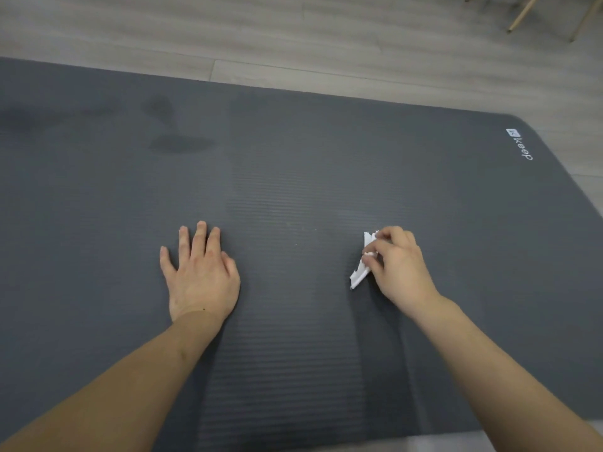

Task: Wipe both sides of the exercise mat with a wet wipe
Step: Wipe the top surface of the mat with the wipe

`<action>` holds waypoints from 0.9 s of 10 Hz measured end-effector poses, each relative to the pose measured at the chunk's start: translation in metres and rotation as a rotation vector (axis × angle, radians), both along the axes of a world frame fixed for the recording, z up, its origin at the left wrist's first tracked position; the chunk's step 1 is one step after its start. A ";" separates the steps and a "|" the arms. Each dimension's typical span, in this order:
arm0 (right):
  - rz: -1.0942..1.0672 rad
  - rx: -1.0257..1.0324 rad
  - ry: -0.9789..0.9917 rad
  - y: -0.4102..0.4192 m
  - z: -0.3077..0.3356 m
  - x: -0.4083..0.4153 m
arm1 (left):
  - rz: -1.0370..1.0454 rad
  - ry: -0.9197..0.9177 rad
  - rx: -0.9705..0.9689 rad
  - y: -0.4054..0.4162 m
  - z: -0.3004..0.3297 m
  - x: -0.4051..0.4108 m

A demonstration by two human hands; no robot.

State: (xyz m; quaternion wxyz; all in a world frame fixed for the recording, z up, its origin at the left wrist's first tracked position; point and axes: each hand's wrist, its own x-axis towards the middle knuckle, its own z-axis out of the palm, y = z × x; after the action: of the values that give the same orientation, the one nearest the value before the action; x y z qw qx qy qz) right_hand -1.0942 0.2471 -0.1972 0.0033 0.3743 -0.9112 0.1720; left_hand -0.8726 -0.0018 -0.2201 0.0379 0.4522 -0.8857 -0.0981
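Wipe [361, 269] in R grip [396, 265], on mat [293, 164].

Pale wood-plank floor [326, 37], dark grey ribbed exercise mat [293, 158] lying flat on it, wooden furniture legs [522, 14] standing at far right

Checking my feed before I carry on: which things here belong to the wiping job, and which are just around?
Job: mat; wet wipe, pinched in the right hand; left hand, flat on the mat.
Around: wooden floor; chair legs.

Wipe [361, 267] on mat [293, 164], right.
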 end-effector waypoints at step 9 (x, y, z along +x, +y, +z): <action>-0.399 -0.213 -0.057 -0.057 0.001 0.028 | -0.198 0.076 0.011 -0.039 0.007 0.033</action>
State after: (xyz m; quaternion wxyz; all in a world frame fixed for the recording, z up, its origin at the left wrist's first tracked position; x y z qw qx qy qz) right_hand -1.0663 0.1901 -0.1960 0.0509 0.1789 -0.9436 0.2739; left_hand -0.8391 -0.0409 -0.2132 0.0589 0.3586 -0.9234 -0.1233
